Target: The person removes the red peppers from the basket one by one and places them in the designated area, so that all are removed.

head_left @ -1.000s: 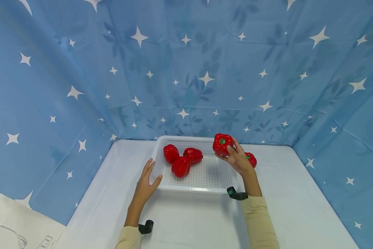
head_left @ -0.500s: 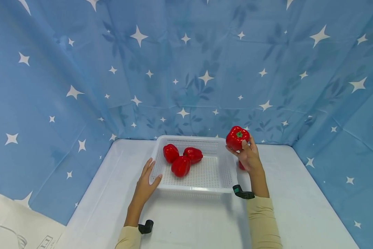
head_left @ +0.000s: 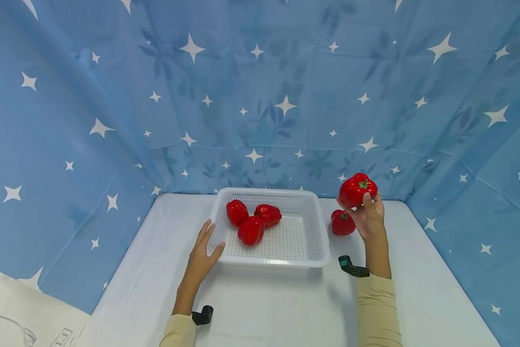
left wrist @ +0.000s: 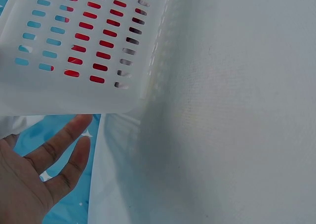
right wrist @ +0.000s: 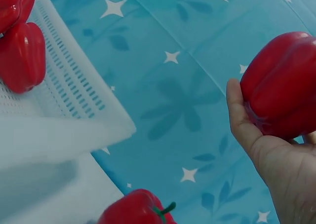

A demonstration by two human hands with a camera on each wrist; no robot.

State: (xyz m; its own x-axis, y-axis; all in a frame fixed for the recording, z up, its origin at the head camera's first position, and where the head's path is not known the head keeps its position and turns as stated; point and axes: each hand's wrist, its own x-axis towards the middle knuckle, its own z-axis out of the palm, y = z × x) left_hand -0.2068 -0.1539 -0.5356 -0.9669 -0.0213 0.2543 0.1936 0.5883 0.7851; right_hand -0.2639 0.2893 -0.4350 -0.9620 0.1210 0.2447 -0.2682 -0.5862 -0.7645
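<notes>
My right hand (head_left: 370, 219) grips a red bell pepper (head_left: 356, 190) with a green stem and holds it up to the right of the white plastic basket (head_left: 268, 263). In the right wrist view this bell pepper (right wrist: 284, 85) sits between the fingers and thumb. Below it, another red bell pepper (head_left: 342, 223) stands on the table beside the basket. Three more red bell peppers (head_left: 251, 231) lie together in the basket's left half. At the basket's left side is my left hand (head_left: 201, 258), fingers extended and thumb apart near the rim. The left wrist view shows its fingers (left wrist: 74, 167) straight at the basket's corner.
A white-covered table (head_left: 260, 308) lies under everything. Blue star-patterned curtains (head_left: 260, 96) hang behind it and along both sides. At the lower left is a pale printed sheet (head_left: 21, 308). Each wrist carries a small black camera (head_left: 353, 266).
My right hand has carried the bell pepper to the right, from above the basket out past its right side. The table bell pepper is now more exposed. My left hand stays in place.
</notes>
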